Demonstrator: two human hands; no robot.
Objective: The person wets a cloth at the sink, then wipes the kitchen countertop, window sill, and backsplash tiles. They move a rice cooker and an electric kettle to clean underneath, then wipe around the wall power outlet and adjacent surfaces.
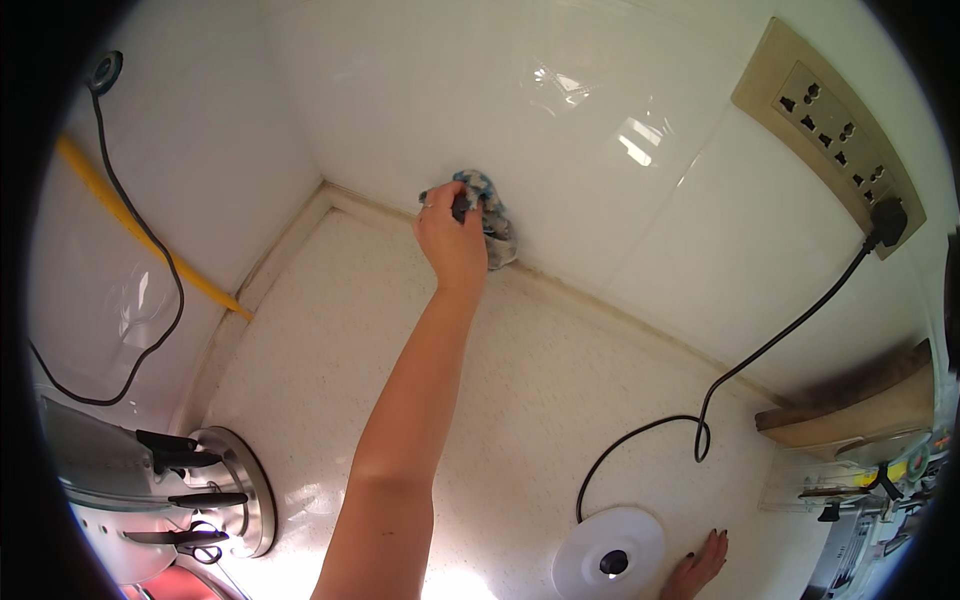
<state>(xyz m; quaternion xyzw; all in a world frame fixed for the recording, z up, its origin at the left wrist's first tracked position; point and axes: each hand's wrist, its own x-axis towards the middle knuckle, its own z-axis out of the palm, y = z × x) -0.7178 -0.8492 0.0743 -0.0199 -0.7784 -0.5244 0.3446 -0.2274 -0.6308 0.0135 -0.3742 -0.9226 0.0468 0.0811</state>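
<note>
My left hand [451, 240] presses a blue, white and grey patterned cloth [496, 225] against the seam where the white tiled wall [420, 90] meets the speckled countertop [345, 322]. Its fingers are bent around the cloth, and a dark patch shows between them that I cannot make out. Brownish grime runs along the seam [622, 304] on both sides of the cloth. My right hand [697, 566] rests on the countertop at the lower right, holding nothing, partly cut off by the frame. Beside it lies the white round power base [577, 555] of an electric kettle.
A black cord [780, 341] loops from the base to a beige wall socket panel [832, 135]. At lower left stands a steel-based rack [262, 487] with knives and scissors. A yellow pipe [150, 236] crosses the left wall. On the right are a wooden board [862, 420] and utensils.
</note>
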